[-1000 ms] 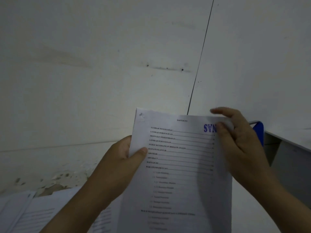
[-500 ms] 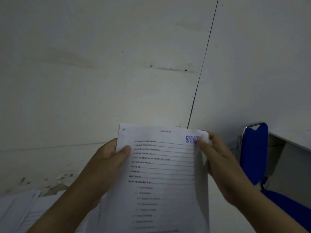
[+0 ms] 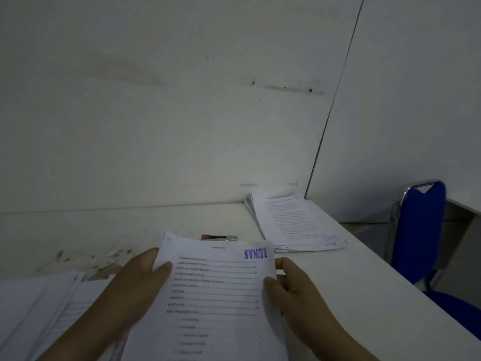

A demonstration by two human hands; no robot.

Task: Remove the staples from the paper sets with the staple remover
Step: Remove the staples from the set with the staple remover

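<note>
Gripping a paper set (image 3: 218, 295) by its side edges, the left hand (image 3: 140, 287) and right hand (image 3: 294, 287) have lowered it toward the counter (image 3: 351, 269), uncovering the staple remover (image 3: 220, 237) lying just beyond its top edge. A stapled corner likely awaits. Another stack (image 3: 294, 222) sits at the counter's far right corner.

Both forearms were bare, with no sleeve in view. The left hand (image 3: 140, 285) and the right hand (image 3: 296, 290) wore nothing: no glove, ring, watch or bracelet showed.
</note>
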